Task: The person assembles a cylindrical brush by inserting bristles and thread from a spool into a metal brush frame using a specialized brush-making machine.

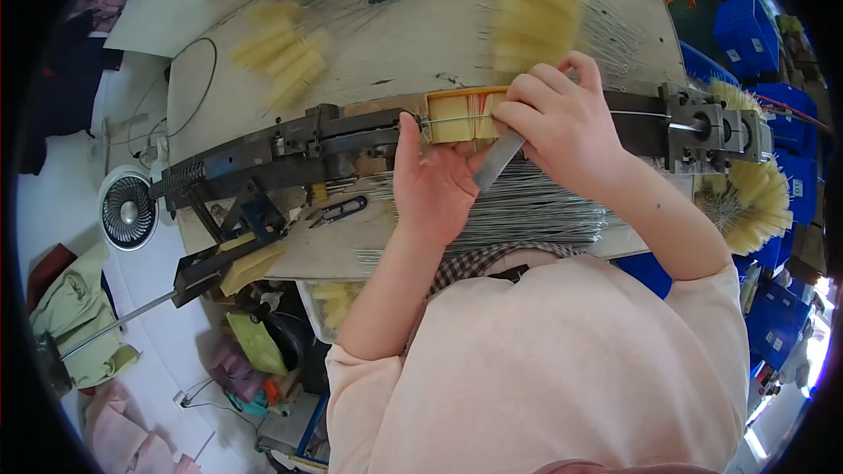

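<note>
A long dark metal machine (351, 125) lies across the workbench, with a thin wire (637, 112) stretched along it. At its middle sits a shallow yellow-orange tray (465, 90) holding pale yellow bristles (450, 128). My left hand (433, 191) is palm up at the tray's near left corner, thumb raised beside the wire and fingers apart; its fingertips are partly hidden near the tray. Bent over the tray's right end, my right hand (562, 127) grips a flat metal strip (500, 161), which slants down toward my left palm. Its fingertips are close to the wire.
Many straight wires (527, 215) lie on the near side of the bench. Finished yellow brushes (540, 4) are piled at the back, with more (290, 53) to the left. A small cutter (340, 209) rests near the left. Blue bins (746, 31) stand at right; a fan (129, 209) is at left.
</note>
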The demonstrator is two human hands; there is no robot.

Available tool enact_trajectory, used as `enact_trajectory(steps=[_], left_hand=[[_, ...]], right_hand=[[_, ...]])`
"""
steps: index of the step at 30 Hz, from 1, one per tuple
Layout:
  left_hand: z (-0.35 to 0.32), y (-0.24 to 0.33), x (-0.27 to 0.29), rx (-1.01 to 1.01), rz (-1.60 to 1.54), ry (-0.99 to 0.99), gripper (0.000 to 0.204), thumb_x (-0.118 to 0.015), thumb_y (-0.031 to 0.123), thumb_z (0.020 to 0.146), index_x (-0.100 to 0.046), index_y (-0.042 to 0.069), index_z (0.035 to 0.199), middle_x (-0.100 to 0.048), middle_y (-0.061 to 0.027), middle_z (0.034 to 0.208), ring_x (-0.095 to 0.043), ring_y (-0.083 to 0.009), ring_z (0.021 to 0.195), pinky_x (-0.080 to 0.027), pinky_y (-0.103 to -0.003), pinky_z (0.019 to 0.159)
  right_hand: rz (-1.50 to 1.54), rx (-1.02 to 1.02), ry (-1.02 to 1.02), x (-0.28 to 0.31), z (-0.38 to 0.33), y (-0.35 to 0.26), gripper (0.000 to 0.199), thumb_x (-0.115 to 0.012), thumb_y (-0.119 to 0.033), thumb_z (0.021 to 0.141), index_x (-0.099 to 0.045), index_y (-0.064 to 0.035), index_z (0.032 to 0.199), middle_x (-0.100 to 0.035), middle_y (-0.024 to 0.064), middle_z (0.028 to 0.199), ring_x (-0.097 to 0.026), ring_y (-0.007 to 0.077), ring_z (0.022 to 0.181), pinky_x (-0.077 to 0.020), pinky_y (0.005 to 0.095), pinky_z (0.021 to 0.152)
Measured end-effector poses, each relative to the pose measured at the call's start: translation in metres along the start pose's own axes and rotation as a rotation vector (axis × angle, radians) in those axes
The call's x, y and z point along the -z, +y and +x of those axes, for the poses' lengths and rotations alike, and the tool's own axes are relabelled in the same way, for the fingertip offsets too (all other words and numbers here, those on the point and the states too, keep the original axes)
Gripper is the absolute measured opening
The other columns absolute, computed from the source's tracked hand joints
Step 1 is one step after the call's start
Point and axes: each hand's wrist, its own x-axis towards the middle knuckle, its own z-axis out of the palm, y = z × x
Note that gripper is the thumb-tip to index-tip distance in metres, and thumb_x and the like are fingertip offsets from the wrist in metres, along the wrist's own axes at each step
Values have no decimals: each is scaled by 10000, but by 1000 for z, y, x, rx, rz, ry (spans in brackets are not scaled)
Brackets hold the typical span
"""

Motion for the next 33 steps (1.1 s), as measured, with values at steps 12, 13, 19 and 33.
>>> enact_trajectory(steps=[12,13,19,33], left_hand=[[-1,0,2,60,-59,-26,721,-274,616,888,-323,58,1341,-440,-146,1314,-502,-342,1141,-330,-423,1012],[-1,0,4,46,-38,-29,716,-300,606,887,-337,47,1332,-448,-148,1309,-493,-340,1152,-329,-436,1010],[1,-6,8,11,186,101,483,-428,409,926,-443,36,1233,-546,-124,1192,-569,-269,1059,-398,-394,958],[0,-2,2,3,97,68,682,-344,574,893,-349,37,1313,-498,-169,1253,-518,-313,1129,-351,-417,1004]], right_hand=[[540,-455,-414,54,-35,-2,249,-666,-72,654,-569,-140,874,-551,11,842,-526,202,834,-349,360,810],[541,-455,-414,51,-38,3,249,-666,-72,654,-569,-140,874,-551,11,842,-526,202,834,-349,360,810],[291,-76,-7,57,-31,10,279,-639,-29,658,-642,-149,909,-532,36,859,-509,231,829,-344,377,823],[17,-21,-38,14,-17,7,190,-624,-128,668,-614,-206,841,-477,-53,730,-496,137,778,-328,387,835]])
